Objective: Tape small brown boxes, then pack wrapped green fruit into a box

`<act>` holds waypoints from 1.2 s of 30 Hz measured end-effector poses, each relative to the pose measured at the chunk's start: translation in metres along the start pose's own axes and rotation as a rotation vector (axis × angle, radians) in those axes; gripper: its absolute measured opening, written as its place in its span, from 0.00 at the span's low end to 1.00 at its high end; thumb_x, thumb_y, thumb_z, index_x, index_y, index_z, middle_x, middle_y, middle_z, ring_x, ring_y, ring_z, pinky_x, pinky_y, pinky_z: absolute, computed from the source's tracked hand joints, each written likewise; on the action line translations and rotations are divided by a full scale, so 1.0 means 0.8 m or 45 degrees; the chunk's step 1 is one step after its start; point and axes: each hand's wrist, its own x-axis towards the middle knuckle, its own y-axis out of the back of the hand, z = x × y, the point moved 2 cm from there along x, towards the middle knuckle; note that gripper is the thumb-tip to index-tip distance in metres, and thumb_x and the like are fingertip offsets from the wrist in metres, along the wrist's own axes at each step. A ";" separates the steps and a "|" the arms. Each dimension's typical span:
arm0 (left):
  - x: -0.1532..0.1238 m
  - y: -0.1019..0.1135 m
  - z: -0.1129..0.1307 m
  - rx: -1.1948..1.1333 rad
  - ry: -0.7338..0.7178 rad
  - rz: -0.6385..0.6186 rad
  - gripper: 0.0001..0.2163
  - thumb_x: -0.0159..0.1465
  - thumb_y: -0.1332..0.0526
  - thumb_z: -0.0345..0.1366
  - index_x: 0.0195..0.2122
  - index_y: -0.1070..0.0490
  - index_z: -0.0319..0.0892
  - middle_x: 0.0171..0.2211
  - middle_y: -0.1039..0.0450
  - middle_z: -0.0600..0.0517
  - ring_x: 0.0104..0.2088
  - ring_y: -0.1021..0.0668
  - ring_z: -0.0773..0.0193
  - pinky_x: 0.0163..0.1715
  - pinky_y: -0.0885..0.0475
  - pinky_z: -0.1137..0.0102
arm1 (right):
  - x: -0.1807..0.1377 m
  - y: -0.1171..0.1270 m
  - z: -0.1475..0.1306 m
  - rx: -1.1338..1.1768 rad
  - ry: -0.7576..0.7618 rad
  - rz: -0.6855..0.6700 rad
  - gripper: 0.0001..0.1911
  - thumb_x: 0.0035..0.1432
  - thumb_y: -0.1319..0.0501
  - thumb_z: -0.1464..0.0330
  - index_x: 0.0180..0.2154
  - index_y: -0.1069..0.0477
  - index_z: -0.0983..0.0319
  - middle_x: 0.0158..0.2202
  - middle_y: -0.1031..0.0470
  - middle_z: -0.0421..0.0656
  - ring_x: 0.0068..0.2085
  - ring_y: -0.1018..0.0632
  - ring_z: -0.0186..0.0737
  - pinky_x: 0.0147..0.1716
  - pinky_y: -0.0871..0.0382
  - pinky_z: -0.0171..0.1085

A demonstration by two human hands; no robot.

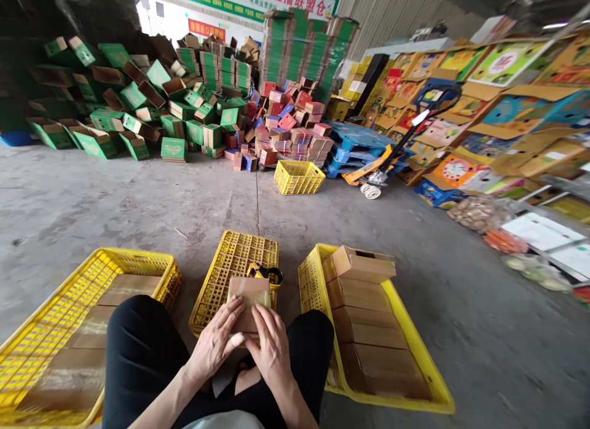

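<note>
A small brown cardboard box with clear tape across its top rests on an upturned yellow crate between my knees. My left hand lies on the box's left side, fingers stretched flat over the top. On the right side, my right hand presses its extended fingers onto the same box. Both thumbs point toward each other at the near edge. Just behind the box, a tape dispenser in yellow and black lies on the crate, partly hidden by the box.
Yellow crates holding brown boxes stand at my left and right. Farther off are another yellow crate, a pallet jack, blue pallets and heaped green boxes. Printed cartons are stacked along the right.
</note>
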 end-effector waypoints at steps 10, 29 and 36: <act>0.023 0.009 0.027 0.331 -0.017 0.005 0.30 0.75 0.45 0.52 0.73 0.42 0.44 0.68 0.32 0.41 0.68 0.30 0.48 0.71 0.42 0.44 | -0.031 -0.009 0.029 0.154 -0.242 0.114 0.30 0.71 0.38 0.59 0.69 0.38 0.57 0.61 0.26 0.52 0.60 0.21 0.53 0.58 0.21 0.48; 0.043 -0.020 0.057 0.388 -0.214 -0.068 0.29 0.75 0.48 0.56 0.69 0.35 0.44 0.67 0.30 0.44 0.67 0.29 0.50 0.67 0.34 0.55 | -0.009 0.001 0.040 0.476 -0.389 0.232 0.18 0.77 0.51 0.67 0.55 0.24 0.56 0.52 0.19 0.47 0.52 0.17 0.41 0.55 0.21 0.39; 0.042 -0.021 0.056 0.433 -0.230 -0.074 0.29 0.75 0.48 0.56 0.69 0.35 0.42 0.67 0.31 0.43 0.67 0.30 0.50 0.66 0.34 0.56 | 0.017 -0.019 0.052 0.408 -0.358 0.332 0.19 0.78 0.51 0.64 0.54 0.23 0.60 0.50 0.19 0.49 0.52 0.17 0.42 0.54 0.20 0.41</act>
